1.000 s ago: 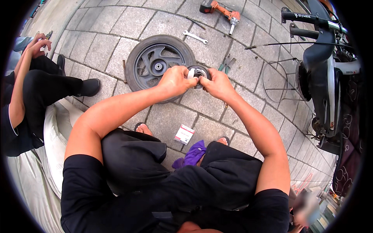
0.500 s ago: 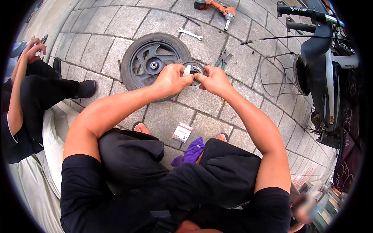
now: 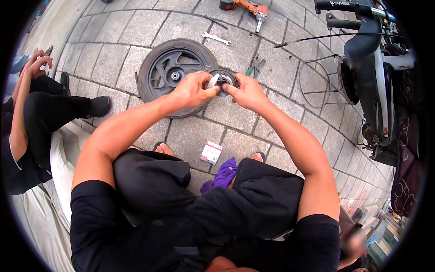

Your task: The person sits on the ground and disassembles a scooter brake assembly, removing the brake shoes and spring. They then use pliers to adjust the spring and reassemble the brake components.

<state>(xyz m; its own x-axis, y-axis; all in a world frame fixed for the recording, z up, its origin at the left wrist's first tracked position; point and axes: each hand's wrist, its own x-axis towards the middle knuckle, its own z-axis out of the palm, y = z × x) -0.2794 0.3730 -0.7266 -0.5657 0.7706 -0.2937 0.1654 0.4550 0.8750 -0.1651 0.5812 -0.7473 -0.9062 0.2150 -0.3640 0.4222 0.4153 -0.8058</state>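
My left hand [image 3: 192,90] and my right hand [image 3: 245,92] meet over a round dark metal part [image 3: 223,79] with a pale piece at its left edge. Both hands grip it, fingers pinched on its rim and centre. It is held just above the paving, at the right edge of a black scooter wheel [image 3: 170,71] that lies flat on the stones. My knees in black trousers are below the hands.
A small white and red box [image 3: 211,152] and a purple cloth [image 3: 225,174] lie between my feet. A wrench [image 3: 216,38], pliers [image 3: 254,67] and an orange power tool [image 3: 247,7] lie beyond the wheel. A scooter [image 3: 369,68] stands at right. Another person sits at left [image 3: 27,109].
The view has shifted slightly; both hands stay on the round part, with the fingers turning and re-gripping it beside the wheel.
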